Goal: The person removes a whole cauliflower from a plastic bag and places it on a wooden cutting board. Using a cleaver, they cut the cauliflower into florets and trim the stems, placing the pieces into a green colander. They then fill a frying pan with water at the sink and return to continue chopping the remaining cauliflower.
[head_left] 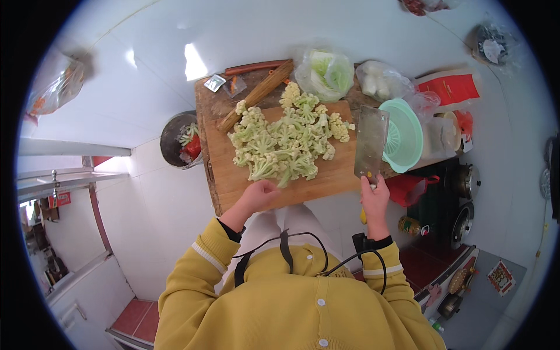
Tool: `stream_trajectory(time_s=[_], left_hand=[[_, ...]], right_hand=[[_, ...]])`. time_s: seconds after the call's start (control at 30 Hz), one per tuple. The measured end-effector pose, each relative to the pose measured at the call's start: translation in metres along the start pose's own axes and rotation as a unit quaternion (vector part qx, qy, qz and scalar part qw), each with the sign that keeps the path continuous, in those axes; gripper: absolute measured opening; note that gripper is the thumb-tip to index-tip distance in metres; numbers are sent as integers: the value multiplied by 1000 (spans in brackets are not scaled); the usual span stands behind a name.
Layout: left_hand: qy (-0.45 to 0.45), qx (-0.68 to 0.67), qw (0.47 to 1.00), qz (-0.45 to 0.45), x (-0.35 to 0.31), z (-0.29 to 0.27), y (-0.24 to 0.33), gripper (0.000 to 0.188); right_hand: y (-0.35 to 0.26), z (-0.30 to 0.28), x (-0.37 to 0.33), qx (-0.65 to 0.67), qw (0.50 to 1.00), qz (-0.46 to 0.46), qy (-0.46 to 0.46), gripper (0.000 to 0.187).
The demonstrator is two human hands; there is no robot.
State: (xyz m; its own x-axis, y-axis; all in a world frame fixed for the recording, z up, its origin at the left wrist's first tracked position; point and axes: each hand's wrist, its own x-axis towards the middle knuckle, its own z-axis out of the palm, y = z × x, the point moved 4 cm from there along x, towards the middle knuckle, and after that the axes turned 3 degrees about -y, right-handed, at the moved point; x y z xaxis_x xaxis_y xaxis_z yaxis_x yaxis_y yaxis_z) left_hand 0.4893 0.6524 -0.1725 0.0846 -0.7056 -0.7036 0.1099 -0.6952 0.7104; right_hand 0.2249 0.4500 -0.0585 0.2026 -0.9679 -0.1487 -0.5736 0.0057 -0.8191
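Note:
My right hand [375,195] is wrapped round the handle of a cleaver [371,140]. Its broad grey blade points away from me, over the right edge of the cutting board [233,192]. Many pale green-white cauliflower florets [286,137] lie spread in a loose heap on the board. At the board's near edge, just below the heap, my left hand [258,196] is closed with its fingers curled under; whether anything is inside is hidden. Next to the blade, on the right, a mint-green plastic colander [403,135] stands tilted.
A wooden rolling pin-like stick [256,96] lies behind the florets. Bagged cabbage [326,73] and bagged white vegetables [382,80] sit along the back. Left of the board, lower down, is a bucket of scraps [172,140]. An oil bottle [409,226] stands at lower right.

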Motion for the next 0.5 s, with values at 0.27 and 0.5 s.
stream_trajectory(time_s=[0.27, 0.5], left_hand=[[-10, 50, 996, 72, 7, 52, 77, 22], [60, 114, 987, 95, 65, 110, 139, 25]], right_hand=[[54, -64, 20, 153, 978, 123, 62, 22], [123, -129, 65, -37, 991, 113, 56, 23]])
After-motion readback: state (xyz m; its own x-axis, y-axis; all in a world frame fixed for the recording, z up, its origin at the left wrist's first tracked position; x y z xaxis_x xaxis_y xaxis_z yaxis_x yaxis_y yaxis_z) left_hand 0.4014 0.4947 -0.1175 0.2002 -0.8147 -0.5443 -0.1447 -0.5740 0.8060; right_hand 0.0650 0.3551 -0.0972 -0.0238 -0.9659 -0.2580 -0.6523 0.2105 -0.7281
